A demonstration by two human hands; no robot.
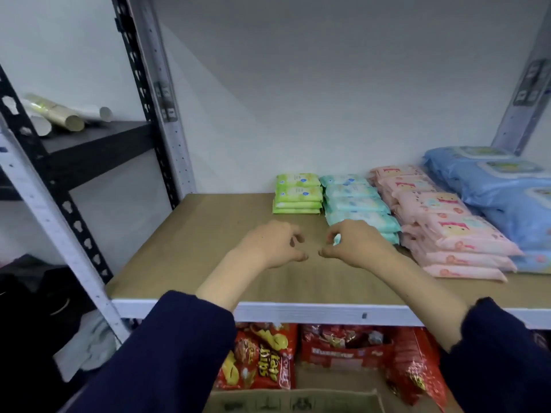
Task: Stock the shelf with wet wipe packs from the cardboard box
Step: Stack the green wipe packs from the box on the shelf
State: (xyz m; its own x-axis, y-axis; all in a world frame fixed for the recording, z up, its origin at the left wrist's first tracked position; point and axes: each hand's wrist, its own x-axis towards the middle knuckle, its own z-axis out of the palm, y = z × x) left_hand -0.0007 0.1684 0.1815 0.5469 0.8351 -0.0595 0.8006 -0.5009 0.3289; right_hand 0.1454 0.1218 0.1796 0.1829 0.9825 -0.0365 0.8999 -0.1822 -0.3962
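Wet wipe packs lie in rows on the brown shelf board (190, 251): a short green stack (297, 194) at the back, a teal row (356, 204), a pink row (447, 222) and large blue packs (501, 186) at the far right. My left hand (272, 244) and my right hand (354, 244) hover over the board in front of the green and teal rows, fingers loosely curled, nothing in either. The right hand covers the nearest teal packs. Only the top flap of the cardboard box (295, 402) shows at the bottom edge.
Red snack bags (262, 356) fill the shelf below. Slotted metal uprights (161, 93) frame the shelf on the left, and another upright (527, 93) stands at the right. A black shelf to the left carries paper rolls (62, 116). The left half of the board is bare.
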